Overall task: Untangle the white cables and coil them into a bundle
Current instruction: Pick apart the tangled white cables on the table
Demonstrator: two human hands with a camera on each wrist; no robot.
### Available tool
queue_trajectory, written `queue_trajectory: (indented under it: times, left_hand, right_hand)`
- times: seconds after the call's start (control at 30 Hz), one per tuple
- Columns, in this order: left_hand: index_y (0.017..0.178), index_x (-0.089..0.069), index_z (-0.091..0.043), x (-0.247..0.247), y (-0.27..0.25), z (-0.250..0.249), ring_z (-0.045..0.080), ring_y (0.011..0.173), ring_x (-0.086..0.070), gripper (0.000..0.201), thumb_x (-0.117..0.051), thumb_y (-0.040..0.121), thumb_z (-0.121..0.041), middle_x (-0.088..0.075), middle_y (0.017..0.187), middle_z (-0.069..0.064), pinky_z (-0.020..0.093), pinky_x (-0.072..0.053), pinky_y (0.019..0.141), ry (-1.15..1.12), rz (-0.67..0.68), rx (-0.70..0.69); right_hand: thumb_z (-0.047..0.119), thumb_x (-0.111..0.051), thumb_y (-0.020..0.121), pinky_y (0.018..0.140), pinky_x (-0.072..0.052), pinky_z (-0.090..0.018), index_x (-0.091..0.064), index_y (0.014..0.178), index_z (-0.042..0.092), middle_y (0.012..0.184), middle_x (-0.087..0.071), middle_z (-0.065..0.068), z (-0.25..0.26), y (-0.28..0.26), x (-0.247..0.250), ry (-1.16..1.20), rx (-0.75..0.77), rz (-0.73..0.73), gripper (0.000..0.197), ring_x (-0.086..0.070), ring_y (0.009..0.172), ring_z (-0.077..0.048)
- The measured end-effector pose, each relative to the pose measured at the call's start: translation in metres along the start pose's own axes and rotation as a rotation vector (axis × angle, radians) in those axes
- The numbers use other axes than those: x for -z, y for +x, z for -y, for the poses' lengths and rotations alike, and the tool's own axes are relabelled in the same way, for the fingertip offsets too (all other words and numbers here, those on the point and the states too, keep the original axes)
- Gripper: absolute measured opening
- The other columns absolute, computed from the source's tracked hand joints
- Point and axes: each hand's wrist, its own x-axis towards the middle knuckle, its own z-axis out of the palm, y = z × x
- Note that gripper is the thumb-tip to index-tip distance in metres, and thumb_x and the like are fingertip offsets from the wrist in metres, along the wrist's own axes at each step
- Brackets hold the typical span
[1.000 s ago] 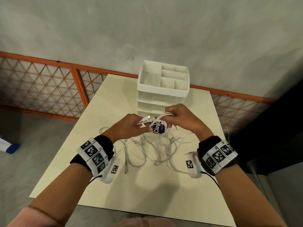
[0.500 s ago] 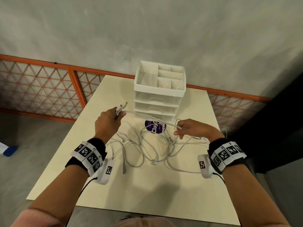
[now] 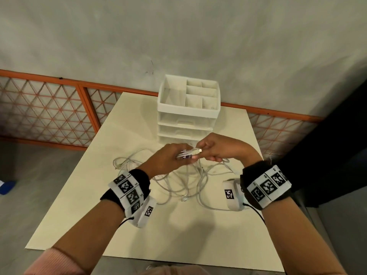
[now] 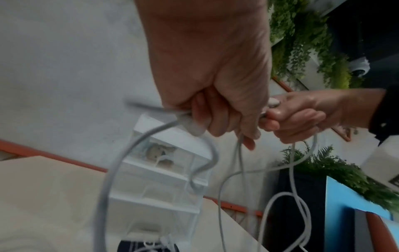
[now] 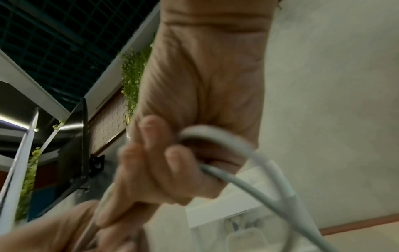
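Cables (image 3: 184, 183) hang from your two fists and spill into a loose tangle on the table (image 3: 83, 205), just near of the hands and between your wrists. Your left hand (image 3: 168, 159) has its fingers curled round several strands, and a plug end (image 3: 195, 150) sticks out rightward from it, its long axis running left to right. Your right hand (image 3: 220, 148) is touching the left and pinches that plug end; a loop (image 5: 218, 136) curls through its palm too. So the plug lies right at your right fingertips, and that hand is nearer. Blur hides which strand crosses which, but the slack seems knotted low down (image 4: 300, 202). A drawer unit (image 3: 188, 108) stands just far of your hands; pull left or right, not toward it.
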Motion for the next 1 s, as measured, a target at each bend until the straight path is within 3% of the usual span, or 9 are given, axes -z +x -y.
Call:
queue_trajectory:
  times: [0.1, 0.3, 0.43, 0.57, 0.63, 0.7, 0.8, 0.9, 1.0]
  left_hand:
    - [0.079, -0.063, -0.022, 0.01, 0.001, 0.005, -0.002, 0.054, -0.051, 0.012, -0.059, 0.09, -0.024, -0.058, 0.061, -0.011, 0.021, -0.038, 0.058, 0.024, -0.094, -0.042]
    - [0.078, -0.06, -0.015, 0.059, -0.005, 0.011, 0.001, 0.046, -0.043, 0.018, -0.052, 0.094, -0.016, -0.048, 0.054, -0.007, 0.013, -0.028, 0.048, 0.018, -0.59, -0.082]
    - [0.079, -0.061, -0.013, 0.069, -0.004, 0.04, 0.007, 0.046, -0.043, 0.019, -0.052, 0.095, -0.02, -0.045, 0.052, -0.003, 0.024, -0.032, 0.05, 0.067, -0.732, 0.065]
    - [0.089, -0.066, -0.017, 0.056, -0.016, 0.067, 0.036, 0.076, -0.06, 0.016, -0.054, 0.092, -0.026, -0.06, 0.072, 0.009, 0.033, -0.041, 0.062, 0.214, -0.542, 0.363]
    - [0.103, -0.065, -0.014, 0.046, -0.017, 0.072, 0.035, 0.086, -0.061, 0.022, -0.066, 0.085, -0.026, -0.063, 0.084, 0.015, 0.032, -0.041, 0.069, 0.201, -0.391, 0.459]
    - [0.114, -0.06, -0.015, 0.04, -0.018, 0.065, 0.02, 0.072, -0.056, 0.042, -0.076, 0.075, -0.023, -0.059, 0.078, 0.007, 0.025, -0.04, 0.065, 0.077, -0.356, 0.399]
    - [0.114, -0.061, -0.017, 0.035, -0.014, 0.031, -0.002, 0.052, -0.048, 0.04, -0.075, 0.077, -0.018, -0.054, 0.058, -0.018, 0.005, -0.036, 0.055, -0.243, -0.401, 0.188]
    - [0.125, -0.056, -0.015, 0.024, -0.001, -0.003, -0.015, 0.08, -0.061, 0.05, -0.073, 0.078, -0.012, -0.064, 0.099, -0.023, 0.002, -0.042, 0.071, -0.421, -0.234, 0.032]
    - [0.099, -0.065, -0.022, 0.01, 0.013, -0.017, -0.01, 0.063, -0.057, 0.014, -0.066, 0.086, -0.018, -0.063, 0.079, -0.024, 0.005, -0.041, 0.065, -0.245, -0.085, -0.06]
  right_hand:
    - [0.02, -0.068, 0.085, 0.047, -0.034, -0.018, -0.067, 0.084, 0.011, 0.048, -0.05, 0.006, -0.008, -0.009, 0.013, 0.053, 0.014, 0.006, 0.009, -0.041, 0.042, -0.007]
    - [0.026, -0.063, 0.089, 0.071, -0.041, -0.024, -0.063, 0.074, 0.011, 0.057, -0.057, 0.001, -0.065, -0.014, 0.03, 0.043, -0.092, -0.18, 0.021, -0.054, 0.061, -0.012]
    - [0.02, -0.06, 0.09, 0.071, -0.044, -0.023, -0.061, 0.074, 0.006, 0.058, -0.059, 0.007, -0.1, -0.014, 0.026, 0.164, -0.09, -0.335, 0.021, -0.057, 0.057, -0.004]
    - [0.026, -0.049, 0.096, 0.066, -0.046, -0.017, -0.066, 0.089, 0.008, 0.059, -0.052, 0.014, -0.086, -0.027, 0.031, 0.198, 0.014, -0.53, 0.026, -0.046, 0.058, 0.0]
    - [0.029, -0.044, 0.098, 0.058, -0.043, -0.016, -0.068, 0.092, 0.011, 0.057, -0.039, 0.008, -0.073, -0.028, 0.035, 0.212, 0.06, -0.556, 0.031, -0.038, 0.054, -0.001]
    - [0.03, -0.044, 0.098, 0.055, -0.037, -0.018, -0.07, 0.091, 0.011, 0.059, -0.03, 0.002, -0.056, -0.027, 0.035, 0.143, 0.068, -0.518, 0.033, -0.032, 0.052, -0.003]
    - [0.025, -0.047, 0.098, 0.056, -0.036, -0.008, -0.07, 0.09, 0.008, 0.048, -0.048, 0.015, -0.032, -0.02, 0.027, -0.004, 0.076, -0.393, 0.03, -0.039, 0.048, -0.001]
    - [0.026, -0.047, 0.098, 0.053, -0.034, -0.006, -0.068, 0.082, 0.021, 0.052, -0.055, 0.023, -0.01, -0.012, 0.013, -0.018, 0.106, -0.283, 0.027, -0.041, 0.053, 0.001]
    - [0.025, -0.046, 0.098, 0.051, -0.032, -0.011, -0.063, 0.076, 0.022, 0.046, -0.045, 0.017, 0.008, -0.009, 0.01, 0.067, 0.158, -0.251, 0.028, -0.038, 0.048, 0.0]
